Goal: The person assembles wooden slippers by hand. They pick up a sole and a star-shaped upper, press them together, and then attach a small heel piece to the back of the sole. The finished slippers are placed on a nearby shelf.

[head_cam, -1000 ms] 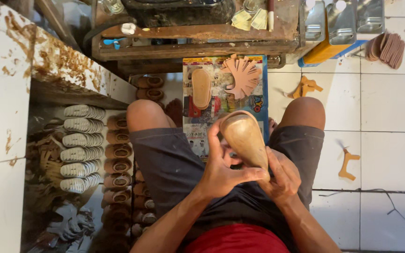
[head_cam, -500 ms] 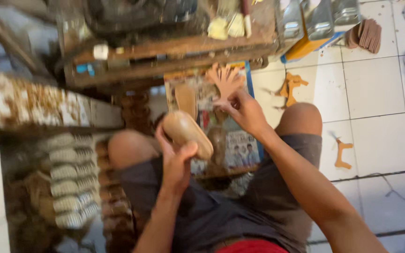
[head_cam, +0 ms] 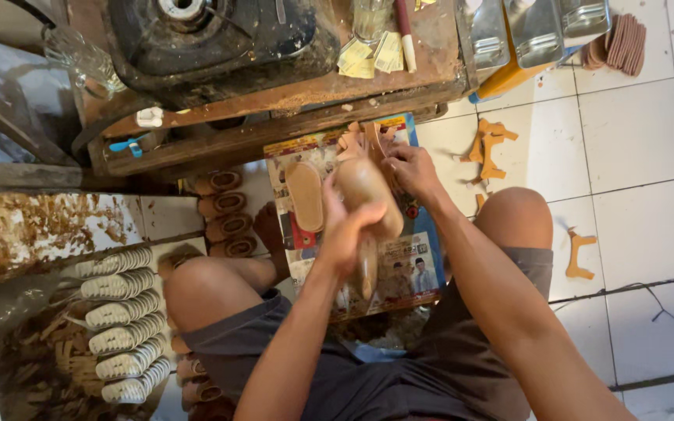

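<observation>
Fingers of the left hand (head_cam: 346, 234) wrap around a tan wooden shoe form (head_cam: 364, 204), holding it upright above the lap, while the right hand (head_cam: 409, 170) reaches past its top with fingers pinched on thin tan strips (head_cam: 362, 139) lying on a printed poster (head_cam: 395, 269) spread over the floor. A heavy wooden workbench (head_cam: 290, 97) carrying a dark machine (head_cam: 220, 39) fills the upper view. White floor tiles (head_cam: 641, 132) lie to the right. Rows of pale ribbed soles (head_cam: 118, 323) are stacked at lower left. One flat tan insole (head_cam: 304, 195) rests on the poster, just beside the form. Small tan offcuts (head_cam: 579, 253) dot the tiles.
</observation>
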Available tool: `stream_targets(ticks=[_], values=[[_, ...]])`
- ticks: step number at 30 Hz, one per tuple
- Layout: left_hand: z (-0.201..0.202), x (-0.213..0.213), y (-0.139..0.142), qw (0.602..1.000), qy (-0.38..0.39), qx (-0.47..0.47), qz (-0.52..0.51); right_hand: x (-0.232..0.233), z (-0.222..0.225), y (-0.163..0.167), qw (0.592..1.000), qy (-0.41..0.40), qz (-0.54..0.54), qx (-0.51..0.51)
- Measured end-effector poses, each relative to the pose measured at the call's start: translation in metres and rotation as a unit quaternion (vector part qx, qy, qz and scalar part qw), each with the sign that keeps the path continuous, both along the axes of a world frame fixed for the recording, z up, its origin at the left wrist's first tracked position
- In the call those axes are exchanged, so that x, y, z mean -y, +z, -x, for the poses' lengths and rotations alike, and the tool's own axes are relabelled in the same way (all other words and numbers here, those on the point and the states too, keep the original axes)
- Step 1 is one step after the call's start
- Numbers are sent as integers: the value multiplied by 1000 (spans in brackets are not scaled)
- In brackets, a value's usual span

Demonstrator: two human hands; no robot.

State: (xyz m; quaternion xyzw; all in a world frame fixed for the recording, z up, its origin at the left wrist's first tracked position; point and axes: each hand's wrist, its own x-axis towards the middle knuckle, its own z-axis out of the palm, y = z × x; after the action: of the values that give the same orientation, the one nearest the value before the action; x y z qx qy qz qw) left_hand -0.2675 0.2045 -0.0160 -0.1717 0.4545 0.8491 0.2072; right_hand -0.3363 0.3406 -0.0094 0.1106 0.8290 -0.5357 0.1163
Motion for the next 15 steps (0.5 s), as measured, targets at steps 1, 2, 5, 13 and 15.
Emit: stream_targets(ticks=[1, 2, 5, 13, 15], values=[[16, -9, 0, 1000, -13, 14, -23, -3, 1, 2, 999, 22, 12, -44], [27, -16, -1, 998, -28, 29, -46, -7, 0, 4, 995, 43, 23, -88], [46, -32, 0, 998, -36, 53, 8, -20, 0, 13, 993, -49, 99, -44], [31, -28, -9, 999, -32, 37, -20, -99, -58, 48, 920, -287, 103, -245], [25, -29, -3, 999, -40, 7, -6, -108, -89, 56, 930, -259, 45, -257]])
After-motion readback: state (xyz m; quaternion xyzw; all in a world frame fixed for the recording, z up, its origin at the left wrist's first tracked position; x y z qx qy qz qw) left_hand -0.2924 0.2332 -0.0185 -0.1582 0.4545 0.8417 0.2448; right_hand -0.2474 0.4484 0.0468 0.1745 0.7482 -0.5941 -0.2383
